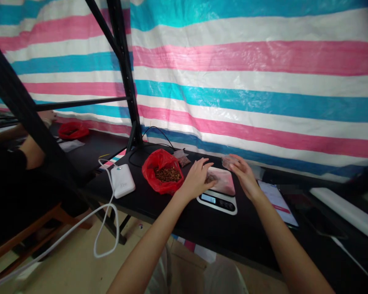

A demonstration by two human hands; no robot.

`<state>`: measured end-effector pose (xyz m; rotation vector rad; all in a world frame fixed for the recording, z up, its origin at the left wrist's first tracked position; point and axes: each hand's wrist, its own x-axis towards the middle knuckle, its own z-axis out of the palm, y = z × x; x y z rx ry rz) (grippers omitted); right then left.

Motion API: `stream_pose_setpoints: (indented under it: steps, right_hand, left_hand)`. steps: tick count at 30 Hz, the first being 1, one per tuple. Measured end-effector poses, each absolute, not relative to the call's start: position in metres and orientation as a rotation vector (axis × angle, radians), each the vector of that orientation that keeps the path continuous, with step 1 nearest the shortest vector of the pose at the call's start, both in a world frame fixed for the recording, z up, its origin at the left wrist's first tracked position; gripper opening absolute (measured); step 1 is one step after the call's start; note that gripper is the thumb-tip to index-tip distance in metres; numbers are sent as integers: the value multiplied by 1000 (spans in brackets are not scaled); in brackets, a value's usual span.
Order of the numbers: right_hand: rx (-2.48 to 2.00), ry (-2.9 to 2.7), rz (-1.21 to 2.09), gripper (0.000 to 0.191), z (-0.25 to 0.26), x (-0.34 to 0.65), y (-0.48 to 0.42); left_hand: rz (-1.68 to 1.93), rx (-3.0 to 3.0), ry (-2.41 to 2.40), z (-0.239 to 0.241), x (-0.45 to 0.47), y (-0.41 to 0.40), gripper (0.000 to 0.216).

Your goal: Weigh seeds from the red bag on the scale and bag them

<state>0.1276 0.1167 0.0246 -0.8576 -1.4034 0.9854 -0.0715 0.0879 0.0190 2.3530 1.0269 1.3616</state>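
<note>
A small heap of brown bits [210, 178] is seen on the platform of a kitchen scale [218, 191], which sits on the black table [178, 220] near its front edge, approx. centre of view. The L hand [197, 177] is laid over the scale's left side, fingers loosely spread and touching or just above the heap; whether anything is pinched can't be told. The R hand [244, 176] is held just beside the scale's right-rear corner, fingers curled around a small clear bag [228, 161]; the grip looks light, partly open.

Just left of the scale, a red plastic bag [162, 170] is spread open w/ more brown bits inside. Behind it, 2 small filled packets [182, 157] lie by a black cable. Further left, a white power bank [122, 180] w/ a white cord hanging off the table edge. Right of the scale, a paper sheet [277, 201] lies flat; beyond it, a long white device [349, 212].

At far left, another person's arm [30, 149] and a second red bag [72, 130] are seen on a neighbouring table. Striped tarp [248, 81] forms the backdrop.
</note>
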Motion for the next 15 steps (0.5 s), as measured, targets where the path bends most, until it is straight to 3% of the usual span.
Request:
stream_pose_setpoints:
  steps: [5,10,15]
  right_hand:
    - [-867,-1419,864,45,34,142,115]
    - [-884,-1404,848,46,32,145,118]
    - [-883,-1377,867,37,27,145,122]
  left_hand:
    - [1072,2426,1053,13,-32,126,63]
    - [1050,2400,1019,4,-17,142,48]
    - [1019,2373,975,2,-24,144,61]
